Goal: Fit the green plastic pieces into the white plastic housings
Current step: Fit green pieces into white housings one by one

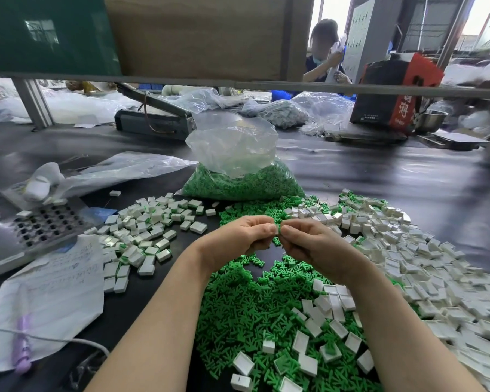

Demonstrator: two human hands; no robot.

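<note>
My left hand [239,236] and my right hand [313,240] meet above the table's middle. The left hand's fingertips pinch a small white housing [272,229]. The right hand's fingertips pinch a green piece [279,230] pressed against that housing. Below my wrists spreads a heap of loose green pieces [244,306]. A wide pile of empty white housings [408,264] lies to the right. Left of my hands lies a pile of housings with green inside [142,230]. A clear bag of green pieces [244,176] stands behind.
A metal tray with square holes [43,224] sits at the left, a written paper sheet [54,292] and a purple pen [21,346] below it. Plastic bags, a dark machine [153,120] and a red-black box [393,94] line the back. A person works beyond the shelf.
</note>
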